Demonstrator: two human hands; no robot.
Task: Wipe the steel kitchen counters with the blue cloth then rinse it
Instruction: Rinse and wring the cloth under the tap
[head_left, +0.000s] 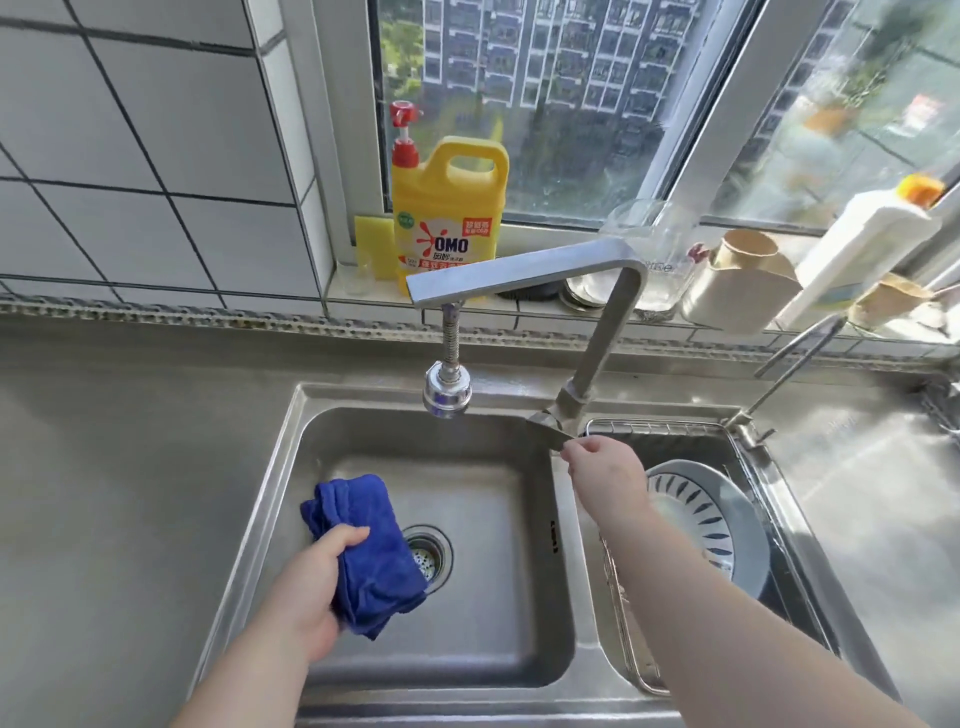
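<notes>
My left hand (317, 582) grips the folded blue cloth (363, 551) over the left sink basin (467, 499), just left of the drain (428, 556). My right hand (602, 467) pinches the end of the tap's lever handle (545, 428) at the base of the steel tap (519, 270). The tap's spray head (447, 389) hangs above the left basin. No water stream shows. The steel counter (130, 467) runs around both basins.
A wire rack (615, 597) in the right basin holds a white-and-blue dish (701, 525). On the window sill stand a yellow detergent bottle (447, 208), a yellow sponge (374, 247), a glass jar (649, 249), cups and a white bottle (857, 249). A thin second tap (789, 358) rises at right.
</notes>
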